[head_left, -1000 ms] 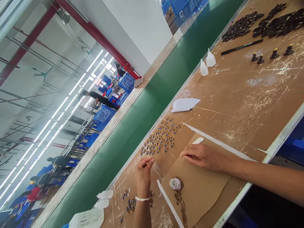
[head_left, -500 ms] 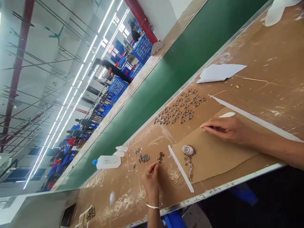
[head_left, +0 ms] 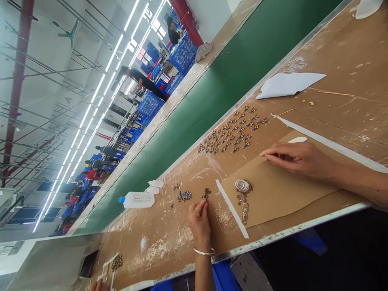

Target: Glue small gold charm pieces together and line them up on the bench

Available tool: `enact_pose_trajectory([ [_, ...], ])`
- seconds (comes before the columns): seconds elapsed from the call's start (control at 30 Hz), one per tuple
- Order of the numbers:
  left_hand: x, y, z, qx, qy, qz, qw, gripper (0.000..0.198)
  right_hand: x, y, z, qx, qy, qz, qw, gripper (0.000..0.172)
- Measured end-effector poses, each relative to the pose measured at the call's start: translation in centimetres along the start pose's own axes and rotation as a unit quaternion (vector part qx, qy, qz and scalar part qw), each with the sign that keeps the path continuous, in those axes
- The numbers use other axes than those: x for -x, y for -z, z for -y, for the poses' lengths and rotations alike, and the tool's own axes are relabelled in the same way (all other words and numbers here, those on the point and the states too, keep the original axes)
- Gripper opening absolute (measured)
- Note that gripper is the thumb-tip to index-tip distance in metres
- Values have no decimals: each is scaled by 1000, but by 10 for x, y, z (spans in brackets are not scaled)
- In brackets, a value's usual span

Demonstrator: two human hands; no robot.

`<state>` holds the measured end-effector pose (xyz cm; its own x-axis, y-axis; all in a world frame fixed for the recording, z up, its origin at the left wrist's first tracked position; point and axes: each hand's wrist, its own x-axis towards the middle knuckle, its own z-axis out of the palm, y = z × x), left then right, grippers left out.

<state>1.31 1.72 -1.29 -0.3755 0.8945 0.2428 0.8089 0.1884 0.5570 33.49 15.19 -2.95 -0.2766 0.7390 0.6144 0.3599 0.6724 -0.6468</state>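
Observation:
My left hand (head_left: 200, 226), with a bracelet at the wrist, is pinched at the near edge of a small heap of brown metal-looking pieces (head_left: 207, 192). Anything between those fingertips is too small to see. Over the cardboard sheet (head_left: 279, 198), my right hand (head_left: 297, 158) is also closed in a pinch, and what it grips cannot be made out. A white tapered piece (head_left: 298, 139) shows just behind it. On the cardboard lies a round lid-like dish of whitish paste (head_left: 243, 186). Small blue-and-gold pieces (head_left: 232, 131) stand in rows beyond; a loose pile of them (head_left: 184, 196) lies left.
White bottles (head_left: 139, 200) lie along the green belt (head_left: 194, 125). Folded white paper (head_left: 287, 85) and thin sticks (head_left: 336, 93) are on the right. Another person's hand (head_left: 98, 285) shows at lower left, near a pile of small pieces (head_left: 117, 262). People work in the background.
My left hand has moved slightly right and up to the brown pieces. My right hand stays pinched in about the same place. Another person's hand has appeared at lower left. The view has shifted slightly.

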Motion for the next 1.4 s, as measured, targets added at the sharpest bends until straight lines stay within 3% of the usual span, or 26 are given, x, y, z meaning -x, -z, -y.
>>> enact_pose_trajectory([
  [0.4,21,4,0,4,-38,32,999,21,-1,2,2,16,23,-8,1000,13],
  [0.67,25,8,5,17,7,24,1000,25,2,-3,-5,28,44,-22,998,12],
  [0.87,-3,44,45,-60,115,-73,989,28,1,-1,-2,34,37,-10,999,13],
  [0.97,-27,64,72,-113,161,-86,977,21,0,-1,1,28,21,-6,999,15],
  [1.17,-65,77,99,-193,179,-22,965,20,0,-3,5,0,-28,-12,1000,19],
  [1.27,-73,77,97,-203,158,30,966,21,0,-4,4,-14,-31,-17,999,17],
  [1.4,-74,81,88,-205,159,59,964,17,-2,-5,2,-29,-14,-25,999,16],
])
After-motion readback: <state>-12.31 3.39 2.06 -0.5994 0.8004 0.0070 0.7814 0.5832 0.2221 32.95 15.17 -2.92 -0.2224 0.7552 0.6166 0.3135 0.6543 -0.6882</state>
